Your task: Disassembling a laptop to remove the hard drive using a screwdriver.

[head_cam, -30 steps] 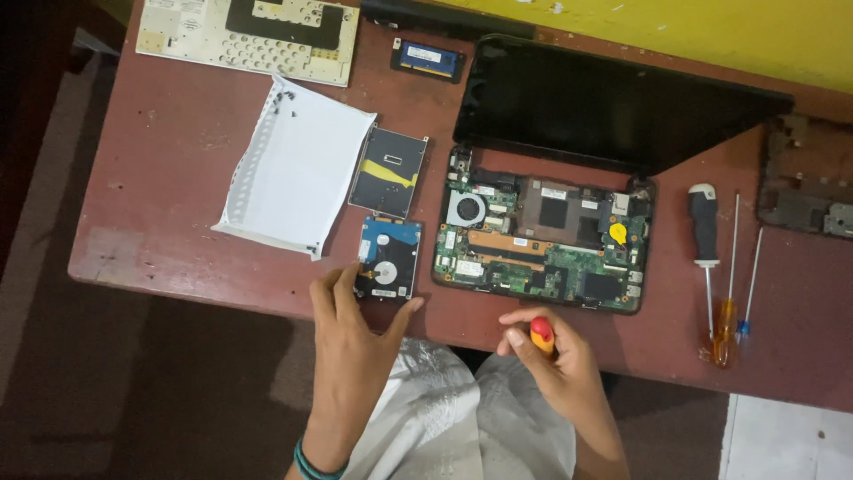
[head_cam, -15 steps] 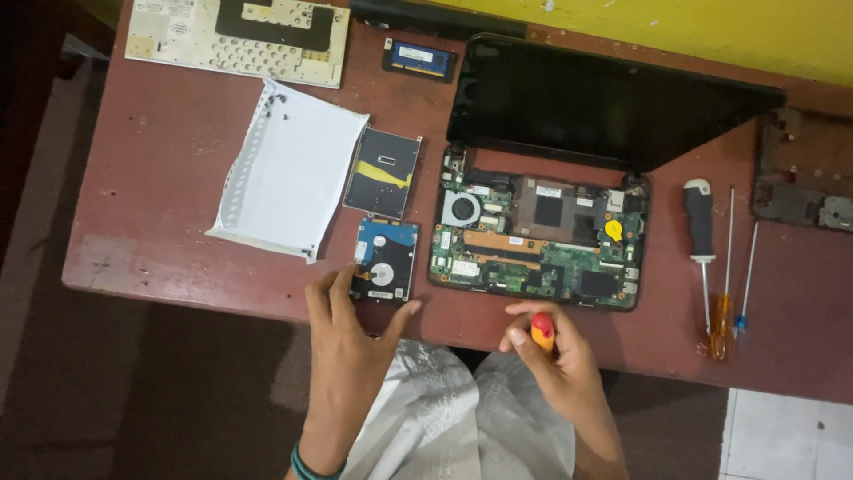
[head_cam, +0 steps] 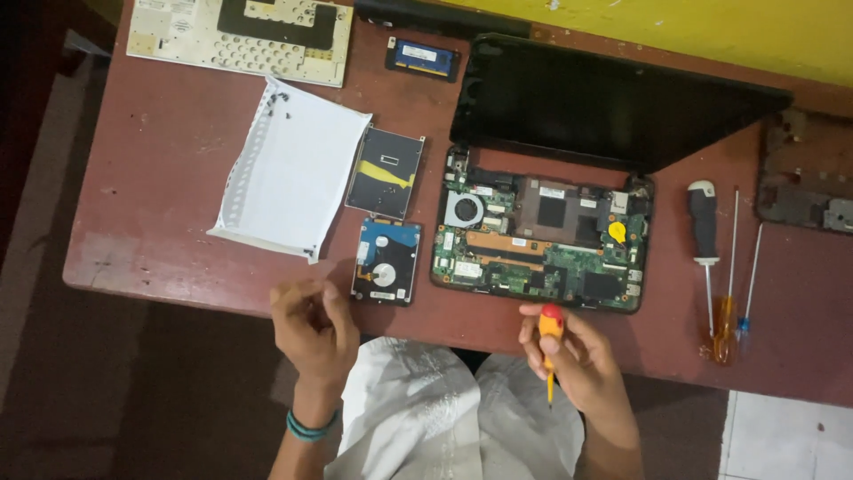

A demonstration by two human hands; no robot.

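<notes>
Laptop opened, hard drive out on table | your right hand grips orange screwdriver | your left hand loosely curled, empty | motherboard still seated.

This looks like a small electronics repair place. On a worn reddish-brown wooden table lies an opened black laptop with bare green circuit board, a removed hard disk drive, and three loose screwdrivers, beside a yellow painted wall.
</notes>
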